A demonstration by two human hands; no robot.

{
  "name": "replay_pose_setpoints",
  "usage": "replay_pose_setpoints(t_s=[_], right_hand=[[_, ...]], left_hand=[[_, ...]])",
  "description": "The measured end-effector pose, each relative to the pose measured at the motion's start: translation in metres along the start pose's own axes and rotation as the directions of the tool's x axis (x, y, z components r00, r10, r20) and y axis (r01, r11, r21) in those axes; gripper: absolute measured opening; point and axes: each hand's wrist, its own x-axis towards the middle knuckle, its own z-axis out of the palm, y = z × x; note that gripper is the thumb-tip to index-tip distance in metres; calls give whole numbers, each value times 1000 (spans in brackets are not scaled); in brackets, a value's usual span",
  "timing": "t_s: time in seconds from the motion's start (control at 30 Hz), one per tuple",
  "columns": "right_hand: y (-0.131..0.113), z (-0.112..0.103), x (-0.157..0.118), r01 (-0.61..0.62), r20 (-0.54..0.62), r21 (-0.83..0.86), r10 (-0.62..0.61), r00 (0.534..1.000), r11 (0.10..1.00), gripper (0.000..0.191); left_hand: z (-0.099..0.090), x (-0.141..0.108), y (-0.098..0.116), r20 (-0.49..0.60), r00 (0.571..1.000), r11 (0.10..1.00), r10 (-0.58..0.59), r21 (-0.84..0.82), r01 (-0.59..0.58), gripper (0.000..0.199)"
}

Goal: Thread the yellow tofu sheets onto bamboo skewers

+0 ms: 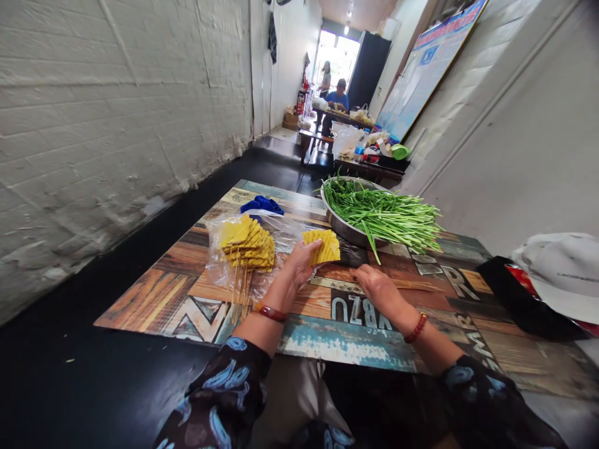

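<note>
My left hand (pixel 302 262) is closed around a folded, ridged yellow sheet of food (pixel 326 246), which looks like tofu skin. My right hand (pixel 375 287) is low over the table, its fingers curled together at the near end of some thin bamboo skewers (pixel 416 285); whether it grips one is hidden. Left of my hands, a stack of skewered yellow sheets (pixel 248 243) lies on a clear plastic bag (pixel 213 265), sticks pointing toward me. Beyond my right hand stands a metal bowl (pixel 344 231) heaped with green garlic chives (pixel 384 209).
The patterned wooden tabletop (pixel 163 280) carries a blue cloth (pixel 262 204) at its far left. A pale cap (pixel 556 274) rests on a black box (pixel 510 296) at right. Farther back, a cluttered table (pixel 369 168) stands before a seated person (pixel 339 96) and another person standing.
</note>
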Motion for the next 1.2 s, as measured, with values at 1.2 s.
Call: replay_pose_setpoints(t_s=[1.2], right_hand=[[-29, 26, 52, -2, -455, 521, 280, 845, 853, 35]], left_hand=[[2, 7, -25, 123, 932, 815, 342, 454, -359, 35]])
